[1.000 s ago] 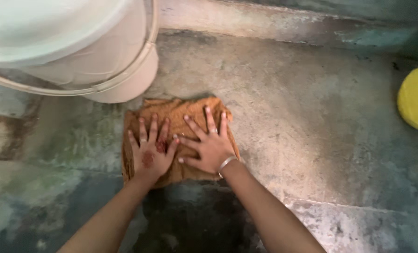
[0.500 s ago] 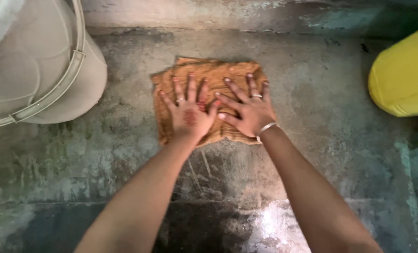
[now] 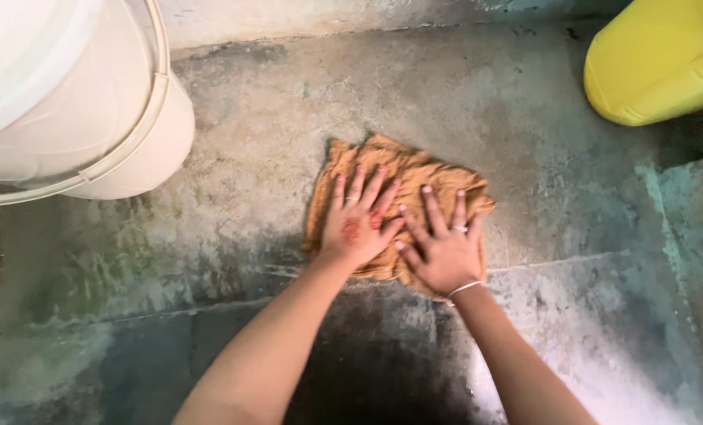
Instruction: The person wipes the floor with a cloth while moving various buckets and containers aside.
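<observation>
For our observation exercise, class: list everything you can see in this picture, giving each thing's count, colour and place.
cloth: one, orange-brown, crumpled flat on the floor, centre
bucket: one, cream-white, upper left
container: one, yellow, upper right corner, partly cut off
floor: one, grey-green stained concrete, dark wet patch near the bottom
rings: two, silver, one per hand
bangle: one, silver, right wrist
left hand: flat on the cloth, fingers spread
right hand: flat on the cloth beside it

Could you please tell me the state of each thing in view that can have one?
Cloth: crumpled, spread flat on the floor, pressed under both hands.
Left hand: open, palm down on the cloth.
Right hand: open, palm down on the cloth.
Floor: stained, damp-looking.
White bucket: upright.
Yellow container: partly in view.
</observation>
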